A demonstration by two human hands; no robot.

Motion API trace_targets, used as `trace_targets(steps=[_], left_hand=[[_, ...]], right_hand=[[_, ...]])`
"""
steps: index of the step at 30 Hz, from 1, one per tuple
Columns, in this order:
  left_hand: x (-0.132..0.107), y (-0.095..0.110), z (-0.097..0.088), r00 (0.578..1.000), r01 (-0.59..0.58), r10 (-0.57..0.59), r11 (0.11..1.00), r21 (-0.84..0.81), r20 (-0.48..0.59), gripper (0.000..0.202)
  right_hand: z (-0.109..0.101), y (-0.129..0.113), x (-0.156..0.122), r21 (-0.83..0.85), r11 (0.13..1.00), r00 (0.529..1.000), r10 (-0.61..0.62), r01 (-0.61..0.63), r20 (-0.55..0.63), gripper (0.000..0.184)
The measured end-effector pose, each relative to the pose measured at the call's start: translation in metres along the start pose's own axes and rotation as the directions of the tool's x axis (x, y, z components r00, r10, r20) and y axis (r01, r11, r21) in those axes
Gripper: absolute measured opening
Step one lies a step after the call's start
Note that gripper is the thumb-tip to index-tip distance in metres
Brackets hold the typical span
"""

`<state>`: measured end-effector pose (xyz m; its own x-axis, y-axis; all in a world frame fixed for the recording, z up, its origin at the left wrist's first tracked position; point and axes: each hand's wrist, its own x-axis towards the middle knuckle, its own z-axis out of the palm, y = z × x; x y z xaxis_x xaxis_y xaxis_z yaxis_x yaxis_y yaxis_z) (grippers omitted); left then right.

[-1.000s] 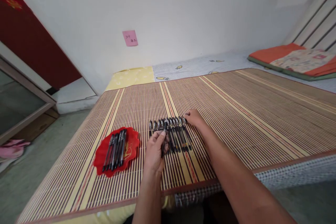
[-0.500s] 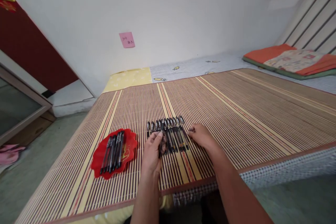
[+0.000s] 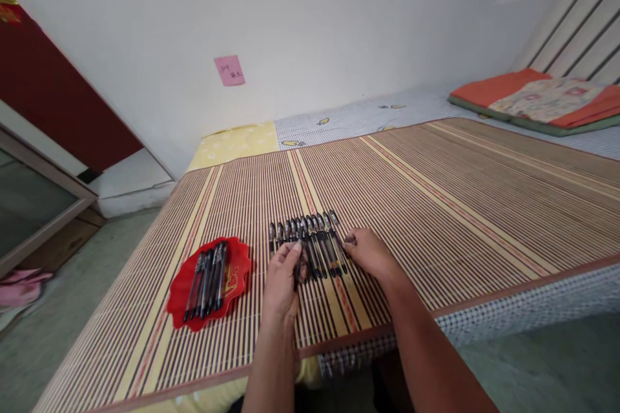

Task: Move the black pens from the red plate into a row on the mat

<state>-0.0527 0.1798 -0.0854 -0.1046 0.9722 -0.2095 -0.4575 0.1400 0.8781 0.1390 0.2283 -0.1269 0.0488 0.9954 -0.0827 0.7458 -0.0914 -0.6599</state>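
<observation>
Lying bunched in the red scalloped plate (image 3: 175, 293), the loose black pens (image 3: 207, 281) might roll if the mat (image 3: 411, 226) were jolted. The left hand (image 3: 282, 274) pinches one pen (image 3: 301, 233) over the row of pens (image 3: 316, 222); a slip could knock neighbours askew. The right hand (image 3: 371, 250) curls its fingers beside the row's right end; whether they grip anything, I cannot tell. The plate's gold marking, the handwriting on the pink note (image 3: 230, 71) and the pen labels are too blurred to read surely.

One mat (image 3: 411, 219), and toward its left front corner one red plate (image 3: 242, 264) — about five pens (image 3: 209, 277) aboard! Nearer the front edge than the back, one row (image 3: 320, 245) of roughly ten more, packed too tightly to count exactly — and two hands: one left hand (image 3: 283, 264), one right hand (image 3: 369, 250).
</observation>
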Motion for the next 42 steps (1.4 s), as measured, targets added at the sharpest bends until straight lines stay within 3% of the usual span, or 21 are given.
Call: trace_targets(steps=[9, 21, 25, 28, 31, 34, 39, 42], left_hand=[[-0.001, -0.002, 0.002, 0.999, 0.027, -0.027, 1.000, -0.005, -0.023, 0.044], [0.000, -0.012, 0.004, 0.999, -0.006, 0.003, 0.998, 0.062, 0.053, 0.040], [0.001, -0.015, 0.004, 0.999, 0.016, -0.019, 0.997, 0.072, 0.040, 0.044], [0.001, -0.017, 0.006, 0.999, 0.027, -0.031, 0.995, 0.094, 0.036, 0.045], [-0.001, -0.019, 0.008, 0.998, 0.008, -0.014, 0.993, 0.115, 0.055, 0.043], [-0.001, -0.023, 0.009, 0.996, -0.036, 0.022, 0.988, 0.153, 0.089, 0.038], [-0.002, -0.028, 0.012, 0.985, -0.160, 0.137, 0.948, 0.275, 0.102, 0.029], [-0.004, -0.027, 0.015, 0.963, -0.269, 0.250, 0.869, 0.415, 0.101, 0.020]], right_hand=[[0.002, 0.001, 0.002, 0.088, 0.996, 1.000, -0.018, 0.016, 0.017, 0.011], [0.004, 0.007, 0.004, 0.132, 0.990, 0.998, -0.058, 0.056, 0.017, 0.021], [0.001, 0.008, 0.005, 0.136, 0.987, 0.996, -0.078, 0.083, -0.040, 0.019], [-0.006, 0.001, 0.003, 0.241, 0.966, 0.987, -0.059, 0.095, -0.150, 0.018], [-0.014, -0.013, -0.002, 0.492, 0.861, 0.981, -0.040, 0.129, -0.189, 0.023], [-0.016, -0.028, -0.007, 0.723, 0.679, 0.991, -0.117, 0.128, -0.066, 0.031], [-0.011, -0.043, -0.013, 0.817, 0.562, 0.976, -0.217, 0.127, -0.003, 0.030], [-0.012, -0.045, -0.015, 0.848, 0.519, 0.976, -0.219, 0.111, 0.006, 0.028]])
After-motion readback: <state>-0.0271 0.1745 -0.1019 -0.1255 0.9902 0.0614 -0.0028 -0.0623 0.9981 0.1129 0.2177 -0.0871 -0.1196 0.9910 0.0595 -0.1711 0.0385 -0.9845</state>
